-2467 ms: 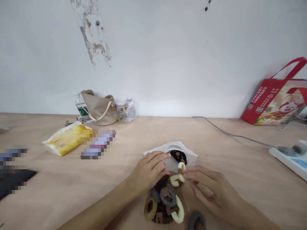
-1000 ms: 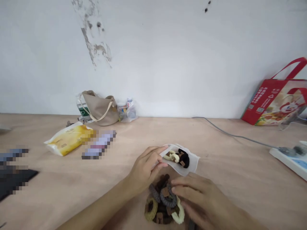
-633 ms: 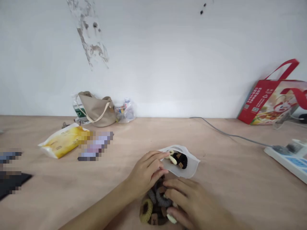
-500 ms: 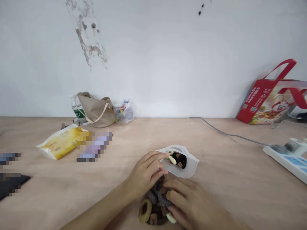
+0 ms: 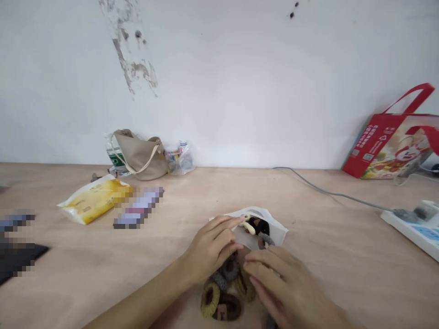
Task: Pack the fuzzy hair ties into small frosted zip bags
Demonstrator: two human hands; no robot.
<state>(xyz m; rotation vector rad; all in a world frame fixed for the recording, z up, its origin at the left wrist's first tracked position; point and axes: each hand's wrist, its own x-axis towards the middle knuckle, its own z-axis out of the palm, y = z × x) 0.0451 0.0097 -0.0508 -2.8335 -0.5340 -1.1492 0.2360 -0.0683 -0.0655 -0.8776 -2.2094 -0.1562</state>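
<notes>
My left hand [image 5: 212,249] is at the left side of a translucent white bag [image 5: 279,230], its fingers over the bag and its thumb lower, seemingly gripping the edge. Inside the bag are a cream hair tie [image 5: 249,228], a black hair tie [image 5: 263,227] and a grey hair tie [image 5: 266,238] close to the mouth. My right hand [image 5: 284,278] hovers just below the bag, fingers bent and a little apart, with nothing visible in them. Below lie several thick hair ties: a mustard one [image 5: 215,297], a brown one [image 5: 235,308] and an olive one [image 5: 247,291] beside my right thumb.
To the left lie a yellow-and-white packet [image 5: 98,198], a blurred purple slab [image 5: 142,208] and dark flat objects [image 5: 24,260]. A beige handbag [image 5: 144,157] leans by the wall. On the right are a red carrier bag [image 5: 380,141], a power strip [image 5: 411,235] and a grey cable [image 5: 325,189].
A grey hair tie now shows at the bag's mouth. My right hand has shifted slightly right, off the pile, uncovering the olive hair tie. My left hand stays by the bag.
</notes>
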